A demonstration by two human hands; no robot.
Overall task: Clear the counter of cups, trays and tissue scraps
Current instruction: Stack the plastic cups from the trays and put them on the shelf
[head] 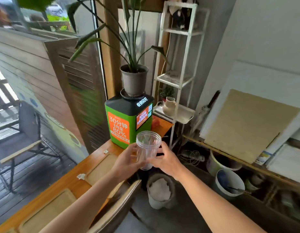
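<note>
Both forearms reached in from the near edge; left hand (pixel 127 161) and right hand (pixel 166 161) had fingers clamped round a clear cup (pixel 147 148), held above the counter (pixel 73 184). Thin plastic might buckle or slip if squeezed. Behind, a green box (pixel 127 121) read "30分钟 80%".
</note>
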